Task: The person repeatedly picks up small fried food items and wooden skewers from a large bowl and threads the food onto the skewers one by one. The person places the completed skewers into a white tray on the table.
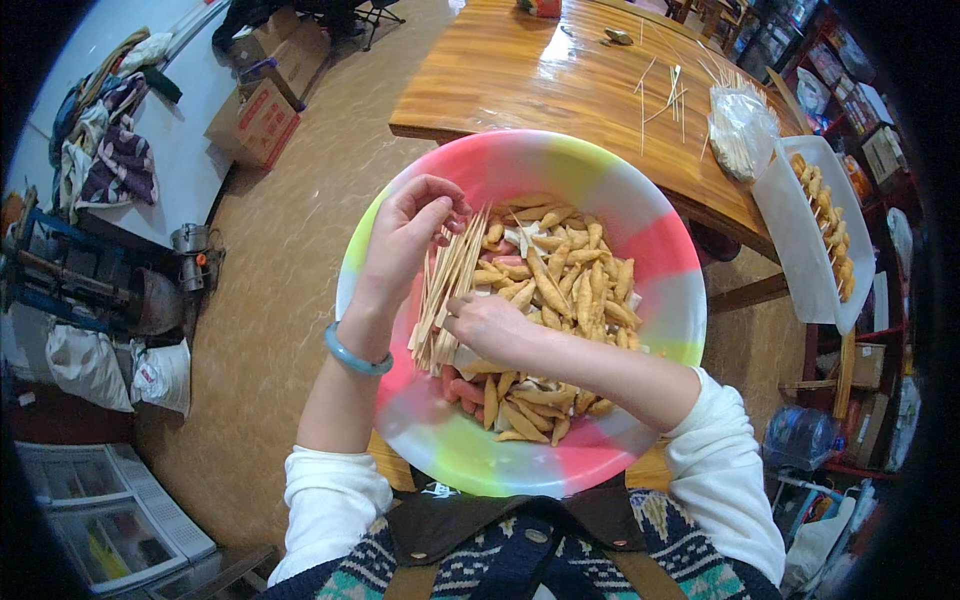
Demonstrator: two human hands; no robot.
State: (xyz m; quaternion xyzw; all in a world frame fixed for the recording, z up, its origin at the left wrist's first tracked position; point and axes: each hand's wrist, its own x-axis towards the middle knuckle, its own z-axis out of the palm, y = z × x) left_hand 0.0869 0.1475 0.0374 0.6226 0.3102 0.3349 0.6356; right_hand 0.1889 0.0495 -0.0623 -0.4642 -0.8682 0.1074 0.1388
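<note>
A large multicoloured plastic basin (660,315) sits right before me, full of golden, finger-shaped fried pieces (585,289), pink sausages (466,390) and white pieces (523,238). Across its left side lies a bundle of flat-ended bamboo skewers (450,289), on top of the food. My left hand (420,217), a blue-green bangle on its wrist, hovers at the pointed upper ends with curled fingers; whether anything is between them is unclear. Lower down, my right hand (491,326) has its fingertips against the skewers near their flat ends. Its grip is partly hidden.
Beyond the basin stands a wooden table (480,82) with loose skewers (675,97) and a plastic bag of skewers (739,131). A white tub (791,247) at the right holds skewered food (829,225). Cardboard boxes (255,124) stand on the floor at the left.
</note>
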